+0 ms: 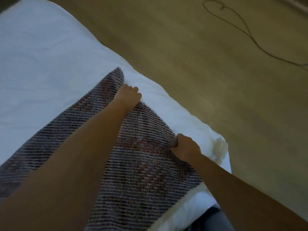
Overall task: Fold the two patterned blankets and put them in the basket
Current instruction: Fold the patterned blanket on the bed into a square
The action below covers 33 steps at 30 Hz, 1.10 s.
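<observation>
A patterned blanket, woven in grey with reddish marks, lies spread across a white bed, running from the lower left edge of the view up toward the bed's far side. The left hand reaches out over the blanket to its far edge, near the upper corner of the cloth; its fingers are curled under in a narrow grip at that edge, though whether cloth is actually pinched inside cannot be told from here. Further right, the right hand sits at the same edge of the blanket, closer to the bed's corner, its grip closed tight on a bunched fold of the weave. Beyond the bed, the tan floor carries a thin dark cord looping at the upper right.
</observation>
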Motion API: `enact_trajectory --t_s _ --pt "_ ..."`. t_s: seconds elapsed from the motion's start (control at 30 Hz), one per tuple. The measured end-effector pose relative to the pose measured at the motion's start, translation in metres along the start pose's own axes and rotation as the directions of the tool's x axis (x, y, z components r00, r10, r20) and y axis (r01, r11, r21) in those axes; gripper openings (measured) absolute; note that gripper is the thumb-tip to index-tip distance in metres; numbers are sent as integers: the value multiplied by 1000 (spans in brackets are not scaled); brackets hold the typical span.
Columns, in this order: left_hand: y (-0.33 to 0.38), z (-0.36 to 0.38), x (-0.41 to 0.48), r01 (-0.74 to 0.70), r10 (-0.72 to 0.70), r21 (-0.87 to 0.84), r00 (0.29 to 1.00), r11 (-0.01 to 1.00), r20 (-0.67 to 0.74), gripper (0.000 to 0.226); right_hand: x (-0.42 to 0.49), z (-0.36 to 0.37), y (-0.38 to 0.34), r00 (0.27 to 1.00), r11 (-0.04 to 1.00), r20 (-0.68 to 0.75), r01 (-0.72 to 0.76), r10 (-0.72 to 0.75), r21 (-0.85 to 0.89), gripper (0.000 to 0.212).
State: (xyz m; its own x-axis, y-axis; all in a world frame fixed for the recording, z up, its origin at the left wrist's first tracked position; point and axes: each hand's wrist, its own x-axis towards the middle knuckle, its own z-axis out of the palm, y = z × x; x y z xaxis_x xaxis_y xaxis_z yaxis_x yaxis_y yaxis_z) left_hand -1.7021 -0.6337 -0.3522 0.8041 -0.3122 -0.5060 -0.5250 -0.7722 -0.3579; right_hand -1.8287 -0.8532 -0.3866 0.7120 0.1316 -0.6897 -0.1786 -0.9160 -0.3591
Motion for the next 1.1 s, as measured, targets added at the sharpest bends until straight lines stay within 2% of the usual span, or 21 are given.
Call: enact_trajectory --t_s 0.17,0.37,0.53,0.73,0.87,1.1 --pt "2 -9 -57 159 -159 7 987 987 -11 24 -39 5 -13 985 987 -65 160 -161 -23 6" --pt "-3 1 -153 373 -376 -94 927 923 -15 25 -101 32 -52 928 933 -104 360 -358 -1 34" --pt "-4 25 -239 458 -466 -189 885 869 -2 25 -155 80 -88 885 886 -88 462 -458 34 5" --pt "-19 70 -314 510 -523 -214 852 833 -7 28 -202 159 -139 878 882 -130 469 -461 44 5" --pt "-30 112 -360 494 -518 -232 854 838 -50 29 -230 222 -178 884 891 -156 452 -441 43 21" --pt "-42 185 -430 468 -492 -262 870 844 -28 27 -275 304 -230 904 906 -67 421 -423 -48 42"
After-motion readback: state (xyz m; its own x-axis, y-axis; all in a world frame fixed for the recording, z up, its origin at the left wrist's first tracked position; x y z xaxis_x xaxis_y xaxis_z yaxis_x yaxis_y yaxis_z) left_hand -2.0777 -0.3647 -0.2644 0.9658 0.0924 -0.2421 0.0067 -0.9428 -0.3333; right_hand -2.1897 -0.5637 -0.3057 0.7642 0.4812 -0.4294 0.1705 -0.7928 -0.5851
